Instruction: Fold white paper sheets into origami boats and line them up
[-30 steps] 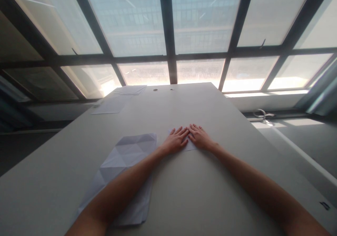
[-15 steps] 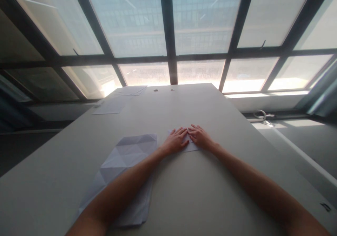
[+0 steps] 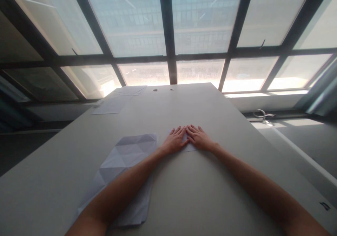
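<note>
A small piece of white paper [image 3: 190,147] lies flat on the white table [image 3: 200,187], mostly covered by my hands. My left hand [image 3: 176,140] rests palm down on its left part, fingers spread and pointing away from me. On the right part lies my right hand [image 3: 199,137], also flat with fingers apart. The fingertips of both hands meet near the paper's top. Whether the paper is folded under the hands is hidden. Creased white sheets [image 3: 126,152] lie left of my left hand, partly under my left forearm.
More white sheets [image 3: 107,106] lie at the table's far left end. Two small round holes show near the far edge. Beyond stands a dark-framed window [image 3: 171,67]. A white coiled cable [image 3: 260,114] is off the table's right side.
My right hand has flattened, its fingers now closer to my left hand and covering more of the small paper. My left hand has barely moved.
</note>
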{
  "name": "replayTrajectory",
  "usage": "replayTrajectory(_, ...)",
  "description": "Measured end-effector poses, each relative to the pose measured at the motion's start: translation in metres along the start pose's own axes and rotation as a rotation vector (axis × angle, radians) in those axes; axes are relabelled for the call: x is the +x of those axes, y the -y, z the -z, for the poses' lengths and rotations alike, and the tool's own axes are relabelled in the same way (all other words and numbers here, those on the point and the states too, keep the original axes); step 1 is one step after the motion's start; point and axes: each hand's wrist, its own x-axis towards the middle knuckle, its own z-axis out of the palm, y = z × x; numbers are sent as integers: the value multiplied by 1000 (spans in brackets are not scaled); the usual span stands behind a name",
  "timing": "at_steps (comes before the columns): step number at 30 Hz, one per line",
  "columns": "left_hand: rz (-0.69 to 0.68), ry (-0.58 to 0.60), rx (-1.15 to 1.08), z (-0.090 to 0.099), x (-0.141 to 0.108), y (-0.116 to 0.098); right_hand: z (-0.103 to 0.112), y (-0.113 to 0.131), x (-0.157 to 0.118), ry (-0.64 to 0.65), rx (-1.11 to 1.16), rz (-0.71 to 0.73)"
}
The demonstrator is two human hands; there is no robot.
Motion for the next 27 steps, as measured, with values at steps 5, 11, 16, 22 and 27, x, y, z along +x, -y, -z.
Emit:
replayTrajectory(5, -5, 8, 21, 0, 0, 1, -1, 0, 1, 2, -27, -59)
replayTrajectory(11, -14, 7, 19, 0, 0, 2, -3, 2, 3, 8, -19, -166)
replayTrajectory(16, -31, 54, 26, 2, 0, 2, -8, 0, 5, -22, -41, -274)
replayTrajectory(22, -64, 67, 24, 5, -1, 3, -11, -6, 4, -108, -50, -370)
replayTrajectory(27, -51, 48, 29, 1, 1, 3, -11, -8, 3, -131, -30, -371)
